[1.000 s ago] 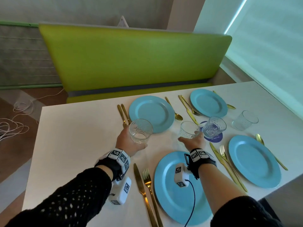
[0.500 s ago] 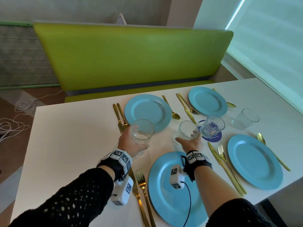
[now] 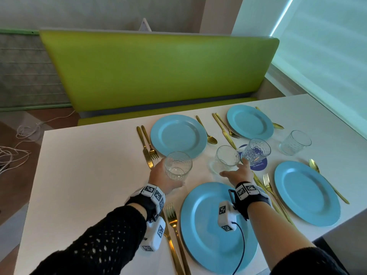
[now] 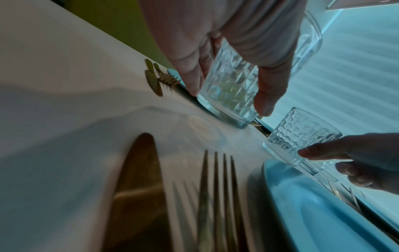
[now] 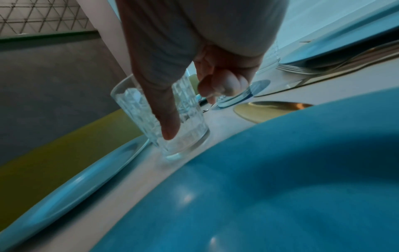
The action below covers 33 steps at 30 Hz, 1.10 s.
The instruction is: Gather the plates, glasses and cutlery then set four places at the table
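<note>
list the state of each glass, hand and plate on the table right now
left hand: grips the left glass
left glass: upright, empty, held
right hand: fingers round the middle glass
middle glass: empty, tilted, base on the table
glass on blue coaster: upright, free
far right glass: upright, empty, free
four blue plates: flat, empty

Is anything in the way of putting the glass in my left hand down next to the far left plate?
Nothing visible. The left hand holds the glass over bare table, between the plate and its knife and fork.
</note>
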Each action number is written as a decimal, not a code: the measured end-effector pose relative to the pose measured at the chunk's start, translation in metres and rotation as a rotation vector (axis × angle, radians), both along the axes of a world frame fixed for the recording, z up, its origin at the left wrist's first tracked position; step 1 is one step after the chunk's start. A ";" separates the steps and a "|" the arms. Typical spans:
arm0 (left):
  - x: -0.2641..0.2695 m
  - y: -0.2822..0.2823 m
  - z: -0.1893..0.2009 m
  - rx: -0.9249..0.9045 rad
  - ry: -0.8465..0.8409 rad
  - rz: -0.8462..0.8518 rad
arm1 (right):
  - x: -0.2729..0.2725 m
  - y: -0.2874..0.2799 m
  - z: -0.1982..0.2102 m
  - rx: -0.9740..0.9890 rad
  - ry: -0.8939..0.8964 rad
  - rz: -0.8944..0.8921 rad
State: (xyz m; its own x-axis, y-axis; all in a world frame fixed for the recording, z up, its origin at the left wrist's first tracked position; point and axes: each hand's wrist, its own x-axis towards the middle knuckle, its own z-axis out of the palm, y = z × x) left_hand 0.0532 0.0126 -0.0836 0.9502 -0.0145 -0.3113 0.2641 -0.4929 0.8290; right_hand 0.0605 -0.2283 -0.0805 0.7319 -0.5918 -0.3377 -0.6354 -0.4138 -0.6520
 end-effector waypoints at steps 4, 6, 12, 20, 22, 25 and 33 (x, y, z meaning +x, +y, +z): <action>-0.002 0.000 -0.004 0.025 0.032 -0.019 | -0.002 -0.009 -0.001 -0.025 0.003 -0.006; -0.003 -0.001 -0.006 0.042 0.043 -0.032 | -0.004 -0.012 -0.002 -0.033 -0.001 -0.014; -0.002 -0.001 -0.011 0.081 0.079 -0.067 | -0.012 -0.020 -0.002 -0.052 0.013 -0.015; 0.006 -0.007 -0.010 0.112 0.099 -0.131 | -0.022 -0.023 0.002 -0.065 0.016 -0.014; 0.007 -0.008 -0.011 0.110 0.111 -0.121 | -0.025 -0.022 0.006 -0.068 0.018 -0.013; 0.008 -0.010 -0.010 0.101 0.130 -0.113 | -0.031 -0.021 0.013 -0.072 0.016 -0.023; 0.008 -0.002 0.004 0.064 0.102 -0.136 | -0.060 -0.009 0.044 -0.092 -0.052 -0.094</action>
